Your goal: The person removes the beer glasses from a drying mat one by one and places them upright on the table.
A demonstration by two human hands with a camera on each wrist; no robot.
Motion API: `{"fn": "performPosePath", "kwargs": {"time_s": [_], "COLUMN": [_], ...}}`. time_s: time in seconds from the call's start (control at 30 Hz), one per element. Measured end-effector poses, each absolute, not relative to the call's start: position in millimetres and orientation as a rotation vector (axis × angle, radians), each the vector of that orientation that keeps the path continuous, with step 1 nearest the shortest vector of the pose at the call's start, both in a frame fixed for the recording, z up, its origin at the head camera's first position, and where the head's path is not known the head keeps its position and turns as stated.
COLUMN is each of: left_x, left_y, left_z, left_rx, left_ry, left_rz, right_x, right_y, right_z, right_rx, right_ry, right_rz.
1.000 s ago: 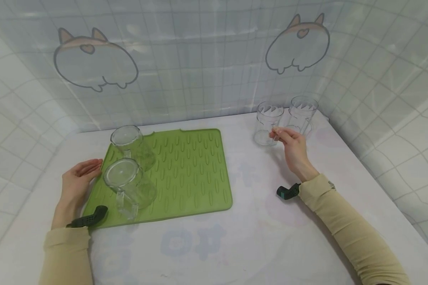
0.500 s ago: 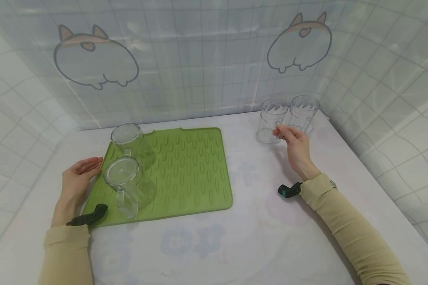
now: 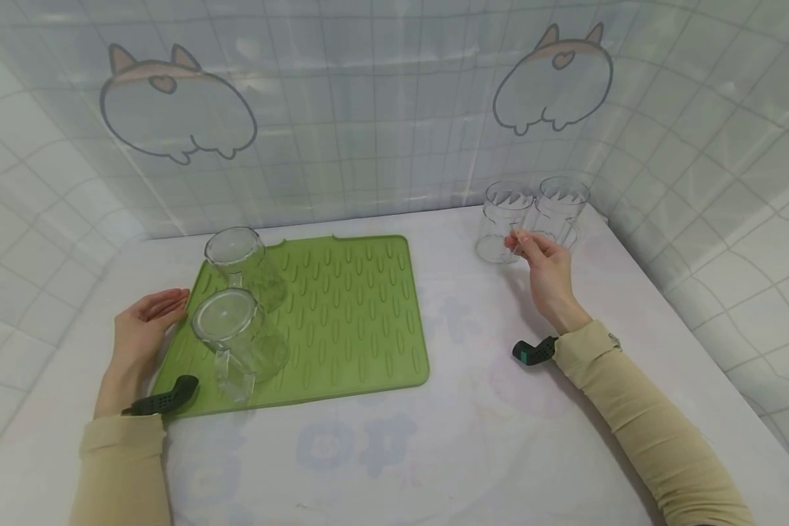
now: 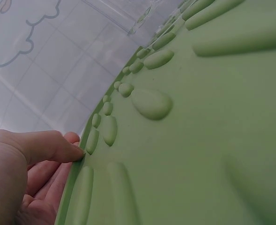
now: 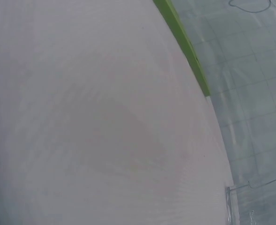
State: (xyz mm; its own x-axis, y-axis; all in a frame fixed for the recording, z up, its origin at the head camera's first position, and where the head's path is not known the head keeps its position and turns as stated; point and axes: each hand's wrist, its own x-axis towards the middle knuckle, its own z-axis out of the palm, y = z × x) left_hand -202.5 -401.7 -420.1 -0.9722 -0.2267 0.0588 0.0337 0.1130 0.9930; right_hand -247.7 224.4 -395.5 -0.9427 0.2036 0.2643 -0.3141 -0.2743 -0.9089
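Note:
In the head view my right hand (image 3: 547, 272) pinches the handle of a clear glass mug (image 3: 500, 232), which stands upright on the white cloth. Just right of it is a second upright glass mug (image 3: 562, 201). At the left, the straight fingers of my left hand (image 3: 145, 320) meet the side of a green ridged drying mat (image 3: 348, 314). The left wrist view has the thumb (image 4: 65, 149) of that hand against the mat's rim. Two more glass mugs stand upside down on the mat, a front one (image 3: 229, 318) and a back one (image 3: 237, 248).
White cloth (image 3: 460, 438) with faint prints covers the table. A tiled-pattern sheet (image 3: 368, 124) with cartoon animal drawings rises behind it, and similar sheets flank both sides. Each wrist carries a small black camera mount, one near the mat's lower left corner (image 3: 171, 398).
My right hand has shifted the glass mug slightly right and back, closer to the other upright mug; by now it barely moves. My left hand has stayed at the mat's edge.

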Motion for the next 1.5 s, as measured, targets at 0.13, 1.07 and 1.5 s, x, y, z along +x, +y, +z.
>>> {"fn": "performPosePath", "kwargs": {"time_s": [0.13, 1.07, 1.5], "left_x": [-202.3, -201.0, -202.5], "left_y": [-401.5, -401.4, -403.2], "left_z": [-420.6, -420.2, -421.3], "left_rx": [0.188, 0.249, 0.254], "left_ry": [-2.182, -2.221, -2.22], "left_rz": [-1.962, -1.929, -1.928], "right_x": [-247.6, -247.4, -246.4], "right_y": [224.7, 223.4, 224.7], "right_z": [-395.9, -398.6, -393.3], "right_rx": [0.149, 0.124, -0.083], "right_ry": [-1.644, -1.575, -1.434], "right_rz": [2.284, 2.251, 2.201]}}
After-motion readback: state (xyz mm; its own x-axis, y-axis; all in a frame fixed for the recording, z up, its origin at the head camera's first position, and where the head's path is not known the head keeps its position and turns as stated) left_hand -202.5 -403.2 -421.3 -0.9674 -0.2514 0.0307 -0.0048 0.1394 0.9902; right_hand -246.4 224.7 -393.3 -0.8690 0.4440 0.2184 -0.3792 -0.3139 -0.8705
